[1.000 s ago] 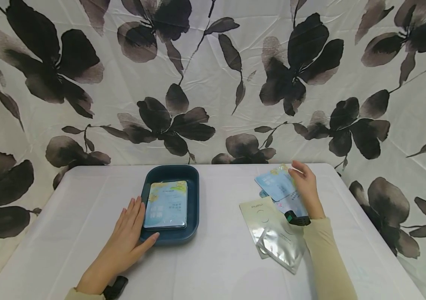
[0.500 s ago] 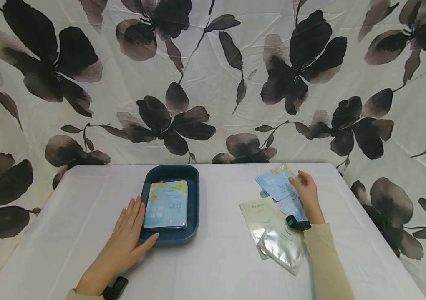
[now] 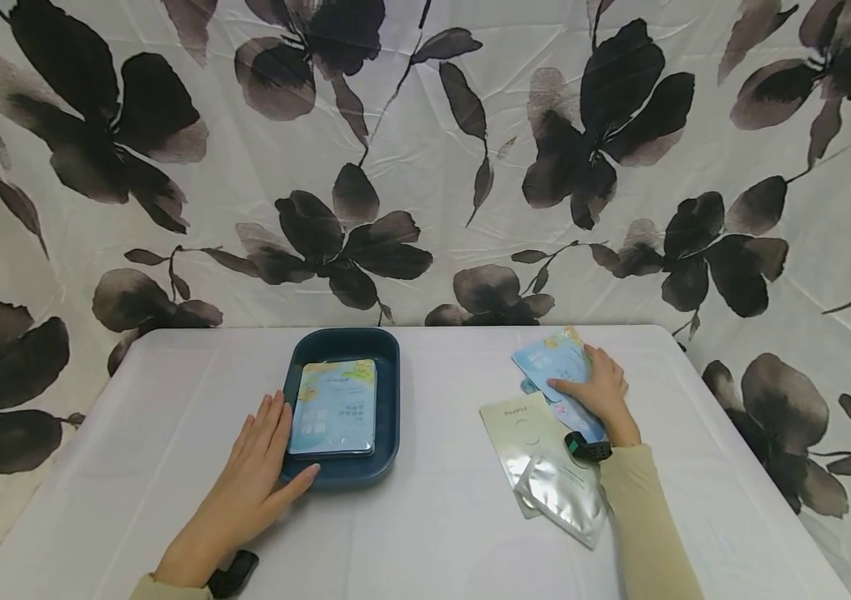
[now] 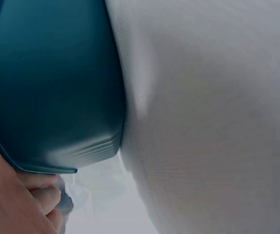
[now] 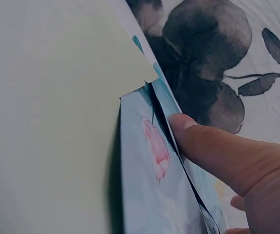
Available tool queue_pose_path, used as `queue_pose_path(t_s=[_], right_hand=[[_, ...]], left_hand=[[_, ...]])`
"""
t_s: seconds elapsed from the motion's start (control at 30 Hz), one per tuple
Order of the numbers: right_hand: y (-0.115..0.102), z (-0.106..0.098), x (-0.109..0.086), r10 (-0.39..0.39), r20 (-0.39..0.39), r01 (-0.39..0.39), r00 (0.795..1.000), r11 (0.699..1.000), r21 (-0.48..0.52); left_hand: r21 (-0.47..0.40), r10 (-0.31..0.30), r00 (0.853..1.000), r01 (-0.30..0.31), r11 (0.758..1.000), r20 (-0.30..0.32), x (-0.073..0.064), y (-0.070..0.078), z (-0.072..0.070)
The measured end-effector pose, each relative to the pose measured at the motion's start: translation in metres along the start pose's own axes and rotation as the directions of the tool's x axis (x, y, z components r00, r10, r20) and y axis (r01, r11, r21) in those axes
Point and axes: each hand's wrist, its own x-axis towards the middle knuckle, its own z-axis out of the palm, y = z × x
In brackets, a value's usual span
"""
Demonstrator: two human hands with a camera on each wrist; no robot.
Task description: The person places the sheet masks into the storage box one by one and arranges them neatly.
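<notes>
Flat and straight-fingered, my left hand [image 3: 251,483] rests against the near-left side of the dark blue tray [image 3: 387,400]. Inside the tray lies a stack of light blue face mask packets [image 3: 335,408]. My right hand [image 3: 605,387] is at a light blue face mask packet [image 3: 551,360] on the table's right side, with thumb and fingers at its near and right edges. Another pale blue packet [image 3: 573,414] with a pink flower lies partly beneath it. In the right wrist view the thumb [image 5: 203,141] touches the upper packet's edge; the fingers are mostly hidden.
Nearer me, a pale green mask packet [image 3: 508,421] and a silver one [image 3: 563,500] overlap on the white-covered table [image 3: 425,533]. Behind the table's far edge hangs a floral curtain [image 3: 470,167].
My right hand has turned and shifted left, bringing its thumb and fingers onto the upper blue packet's edges. The left hand and the tray have not moved.
</notes>
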Motion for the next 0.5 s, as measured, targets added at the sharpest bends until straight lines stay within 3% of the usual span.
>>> queue_pose_path(t_s=[0.17, 0.5], right_hand=[[-0.0022, -0.0027, -0.0023, 0.016, 0.021, -0.016, 1.000, 1.000, 0.007], [0.0016, -0.0065, -0.0019, 0.090, -0.009, -0.090, 0.996, 0.995, 0.052]], left_hand=[[0.000, 0.001, 1.000, -0.001, 1.000, -0.006, 0.0005, -0.0003, 0.0012], [0.001, -0.006, 1.000, 0.006, 1.000, -0.005, 0.0004, -0.0009, 0.0023]])
